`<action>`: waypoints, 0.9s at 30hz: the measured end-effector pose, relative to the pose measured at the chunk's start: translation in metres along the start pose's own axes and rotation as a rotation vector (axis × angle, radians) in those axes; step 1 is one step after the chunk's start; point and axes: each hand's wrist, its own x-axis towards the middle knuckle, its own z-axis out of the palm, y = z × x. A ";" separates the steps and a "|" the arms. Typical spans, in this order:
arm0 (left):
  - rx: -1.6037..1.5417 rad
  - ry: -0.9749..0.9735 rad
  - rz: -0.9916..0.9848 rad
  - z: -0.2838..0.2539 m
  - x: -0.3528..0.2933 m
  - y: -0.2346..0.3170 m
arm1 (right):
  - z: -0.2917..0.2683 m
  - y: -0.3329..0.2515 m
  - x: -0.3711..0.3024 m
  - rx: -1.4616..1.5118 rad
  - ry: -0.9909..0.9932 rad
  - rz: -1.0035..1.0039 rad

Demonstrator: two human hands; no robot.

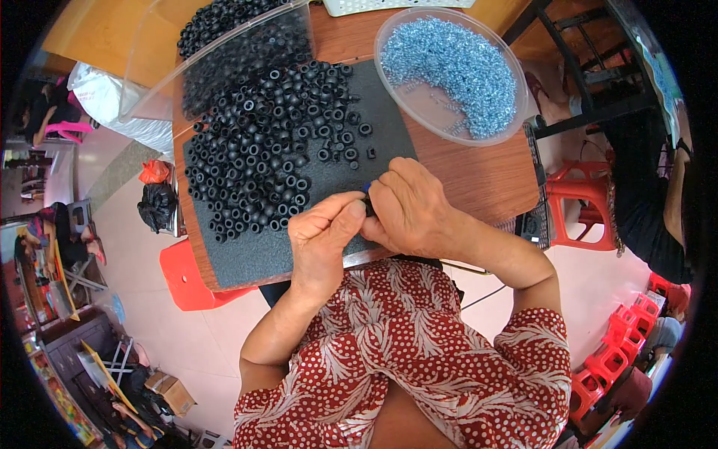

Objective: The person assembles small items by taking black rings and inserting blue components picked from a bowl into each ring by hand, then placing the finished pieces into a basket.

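A brown wooden table [486, 179] stretches out past the fingers [327, 211]. Pale pink floor tiles [213, 359] lie down below. A red plastic stool [208, 290] is to the fingers' left, another red stool [577, 196] to their right. More red stools [621, 322] sit behind and far to their right.

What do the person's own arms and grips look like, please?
The left grip and right grip are bare hands, with no gloves, rings or watch visible. The forearms are bare too. Short sleeves end near the elbows, red with white dots and pale leaf-like sprays.
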 end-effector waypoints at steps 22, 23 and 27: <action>-0.025 0.025 -0.050 0.004 0.006 0.004 | -0.002 -0.004 0.004 0.069 -0.052 0.093; -0.050 0.017 -0.074 0.004 0.006 0.004 | -0.003 -0.004 0.004 0.069 -0.053 0.094; -0.129 0.013 -0.087 0.003 0.005 0.004 | -0.005 -0.001 0.003 0.004 -0.061 0.066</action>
